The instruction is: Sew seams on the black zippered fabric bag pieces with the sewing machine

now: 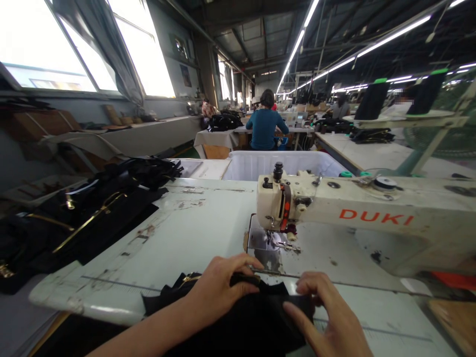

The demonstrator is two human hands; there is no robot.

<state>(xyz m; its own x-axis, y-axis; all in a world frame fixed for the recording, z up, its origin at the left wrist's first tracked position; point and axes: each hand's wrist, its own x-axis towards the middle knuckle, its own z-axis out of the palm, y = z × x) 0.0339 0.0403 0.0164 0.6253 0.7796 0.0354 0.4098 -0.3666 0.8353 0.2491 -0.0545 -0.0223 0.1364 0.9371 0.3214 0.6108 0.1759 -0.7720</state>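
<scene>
A black fabric piece [245, 322] with a gold zipper [191, 278] along its upper left edge lies at the front edge of the table, partly hanging toward me. My left hand [226, 282] pinches its upper edge between thumb and fingers. At the piece's right side, my right hand [323, 312] grips the cloth between thumb and bent fingers. Both hands are just in front of the white sewing machine [312, 203]. The machine's presser foot [271, 240] is beyond the cloth and apart from it.
Black pieces with gold zippers [96, 213] are heaped on the left. Behind the machine stands a white plastic bin [241, 166]. Thread cones [372, 99] stand at the upper right. A person in a blue top [266, 124] sits at a table farther off.
</scene>
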